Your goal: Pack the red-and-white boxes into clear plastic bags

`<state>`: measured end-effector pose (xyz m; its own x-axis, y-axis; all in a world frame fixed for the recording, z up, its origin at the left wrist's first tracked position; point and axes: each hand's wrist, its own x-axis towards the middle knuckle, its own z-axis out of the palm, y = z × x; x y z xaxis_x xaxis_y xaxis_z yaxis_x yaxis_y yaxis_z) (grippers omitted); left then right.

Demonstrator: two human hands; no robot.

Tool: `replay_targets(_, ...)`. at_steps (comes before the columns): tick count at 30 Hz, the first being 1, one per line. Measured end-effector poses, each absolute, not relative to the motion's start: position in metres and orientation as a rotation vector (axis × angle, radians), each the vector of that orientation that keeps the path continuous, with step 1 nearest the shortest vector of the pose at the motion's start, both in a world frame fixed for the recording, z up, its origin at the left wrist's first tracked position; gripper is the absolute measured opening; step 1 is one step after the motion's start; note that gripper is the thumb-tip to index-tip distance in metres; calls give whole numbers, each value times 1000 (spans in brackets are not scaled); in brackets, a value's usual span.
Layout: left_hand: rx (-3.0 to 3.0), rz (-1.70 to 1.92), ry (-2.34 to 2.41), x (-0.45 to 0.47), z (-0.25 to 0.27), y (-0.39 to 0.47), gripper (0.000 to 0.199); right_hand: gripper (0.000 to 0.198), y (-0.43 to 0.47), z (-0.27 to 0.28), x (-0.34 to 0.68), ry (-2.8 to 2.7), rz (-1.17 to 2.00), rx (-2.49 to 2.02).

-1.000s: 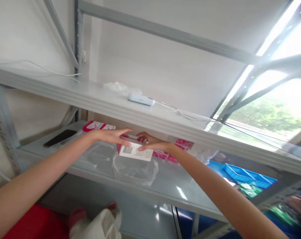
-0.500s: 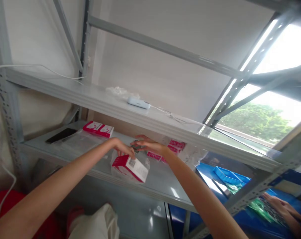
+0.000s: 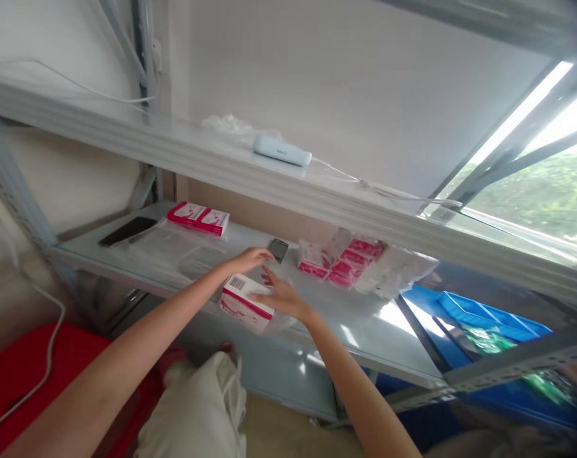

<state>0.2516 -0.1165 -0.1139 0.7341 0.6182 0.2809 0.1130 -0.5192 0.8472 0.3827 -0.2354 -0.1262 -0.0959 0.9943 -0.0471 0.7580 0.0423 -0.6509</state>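
My left hand (image 3: 250, 259) reaches over the lower shelf, fingers stretched out. Its fingertips are close to a small dark rectangular piece (image 3: 278, 249) on the shelf; whether they touch it I cannot tell. Below sits a white and pink-red carton (image 3: 243, 302) with a barcode on top, apparently in clear plastic. My right hand (image 3: 284, 298) is at the carton's right end, fingers spread and thumb over its top.
Pink-red packs (image 3: 350, 261) in clear bags stand to the right, two boxes (image 3: 198, 216) and a black phone-like slab (image 3: 128, 230) to the left. Above runs the upper shelf (image 3: 197, 152) with a pale blue device (image 3: 282, 151). A blue tray (image 3: 488, 318) is at right.
My left hand has come off the carton towards the dark piece, which now lies in plain sight on the shelf. My right hand has come down to the carton. The view has shifted.
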Motion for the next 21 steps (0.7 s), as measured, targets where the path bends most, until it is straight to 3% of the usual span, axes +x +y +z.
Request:
replay_targets(2, 2092, 740, 519, 240, -110, -116, 30, 55, -231, -122, 388, -1980, 728, -1721)
replay_targets(5, 2226, 744, 506, 212, -105, -122, 33, 44, -230, -119, 392, -2016, 699, -1629)
replay_targets(9, 2398, 791, 564, 176, -118, -140, 33, 52, -242, -112, 381, -2012, 591, -1668)
replay_targets(15, 2263, 827, 688, 160, -163, -148, 35, 99, -260, -105, 356, -2184, 350, -1897)
replay_targets(18, 2224, 866, 744, 164, -172, -149, 40, 96, -257, -108, 360, -2023, 413, -1997)
replay_targets(21, 2375, 957, 874, 169, -174, -154, 46, 78, -255, -110, 374, -1815, 627, -1870)
